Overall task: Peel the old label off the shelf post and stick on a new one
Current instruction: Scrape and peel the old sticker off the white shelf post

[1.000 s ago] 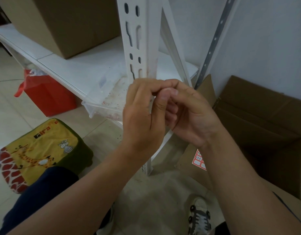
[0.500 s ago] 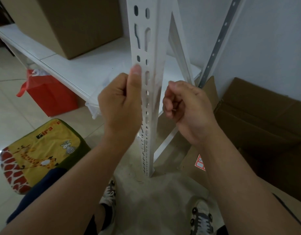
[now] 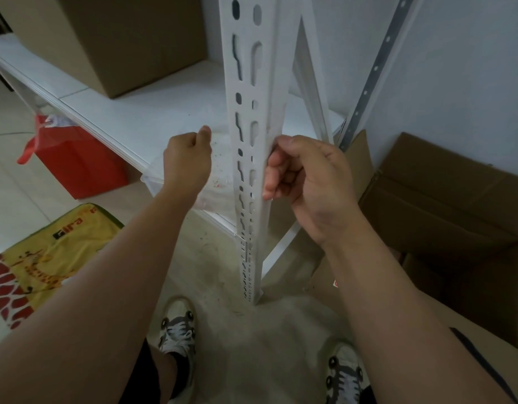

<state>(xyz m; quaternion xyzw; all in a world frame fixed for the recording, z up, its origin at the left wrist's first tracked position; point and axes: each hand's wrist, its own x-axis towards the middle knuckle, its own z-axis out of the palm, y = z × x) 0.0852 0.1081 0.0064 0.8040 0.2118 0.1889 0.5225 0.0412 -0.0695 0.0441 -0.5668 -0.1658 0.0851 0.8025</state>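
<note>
White shelf post (image 3: 259, 158) on dusty floor. Right hand (image 3: 305, 182) curled against post edge; left hand (image 3: 187, 163) pinched just left, contents unclear. Risk: torn label, residue spoiling new sticker.

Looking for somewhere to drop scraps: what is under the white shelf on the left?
Under the white shelf stands a red bag on the floor, its top open. Whatever lies farther back beneath the shelf board is covered.

operator body, head view: both forearms bare, no sleeves, watch or rings in frame.
left hand (image 3: 186, 161) and right hand (image 3: 307, 182) ungloved. feet in grey-and-white lace-up sneakers (image 3: 179, 330) with dark round eyelets; dark sock and dark garment edge at left leg.
</note>
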